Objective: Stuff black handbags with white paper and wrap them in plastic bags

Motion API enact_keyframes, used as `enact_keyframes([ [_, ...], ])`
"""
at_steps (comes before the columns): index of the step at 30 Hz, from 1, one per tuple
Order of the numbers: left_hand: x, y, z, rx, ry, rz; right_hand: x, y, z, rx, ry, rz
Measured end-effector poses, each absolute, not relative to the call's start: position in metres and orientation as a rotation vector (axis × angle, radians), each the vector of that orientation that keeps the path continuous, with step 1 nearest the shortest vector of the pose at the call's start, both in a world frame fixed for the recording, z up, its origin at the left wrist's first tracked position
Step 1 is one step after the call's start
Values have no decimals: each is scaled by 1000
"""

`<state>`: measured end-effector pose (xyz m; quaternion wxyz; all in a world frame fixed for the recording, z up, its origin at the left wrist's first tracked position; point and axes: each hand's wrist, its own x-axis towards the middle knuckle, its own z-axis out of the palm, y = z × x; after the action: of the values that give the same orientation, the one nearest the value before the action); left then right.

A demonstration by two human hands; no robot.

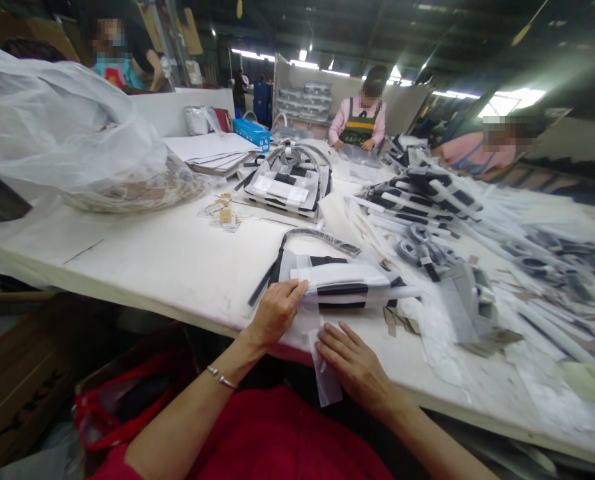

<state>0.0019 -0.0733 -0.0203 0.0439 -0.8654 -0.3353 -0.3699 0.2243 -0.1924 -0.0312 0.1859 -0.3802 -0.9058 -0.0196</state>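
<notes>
Grey-and-black bag (342, 290) lies on the tabletop (177, 273) near its front edge, white strip (347, 273) across its upper face, curved handle (322, 235) behind.

Left hand (276, 312): fingers bent, tips close together at the bag's near left end, over a translucent strip (327, 380). Whether they pinch it: cannot tell. Right hand (352, 363): fingers nearly straight, slightly parted, alongside the strip where it hangs past the edge; thumb hidden, so grip cannot be told.

Risks (judgement):
- Strip's lower end dangles free; could fold, twist or snag on the edge if pulled askew.
- A hard downward tug could drag the bag forward or skew the white strip, as no hand visibly braces the bag's right end.
- Brown scraps (402, 321) and loose plastic (442, 347) sit just beside; could catch underneath if the bag slides right.
</notes>
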Motion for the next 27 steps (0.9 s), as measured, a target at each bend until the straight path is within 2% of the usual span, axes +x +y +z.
enact_keyframes([
  [5, 7, -62, -7, -2712, -1056, -977, 142, -169, -31, -946, -2184, 168],
  [9, 1, -61, -16, -2702, -992, -971, 105, -173, -28, -922, -2315, 297],
  [12, -7, -64, -28, -2668, -935, -1022, 118, -183, -5, -881, -2459, 669],
  [14, -11, -64, -31, -2680, -915, -1035, 139, -184, 21, -845, -2379, 941],
  [15, -13, -64, -31, -2700, -901, -1039, 150, -180, 34, -856, -2286, 971],
  [18, -13, -62, -28, -2774, -856, -1072, 179, -150, 62, -1013, -2031, 594],
  [20, -12, -62, -27, -2784, -831, -1123, 192, -125, 64, -1093, -2070, 342],
  [27, -9, -61, -32, -2717, -861, -1212, 188, -84, 32, -1242, -2451, -7],
])
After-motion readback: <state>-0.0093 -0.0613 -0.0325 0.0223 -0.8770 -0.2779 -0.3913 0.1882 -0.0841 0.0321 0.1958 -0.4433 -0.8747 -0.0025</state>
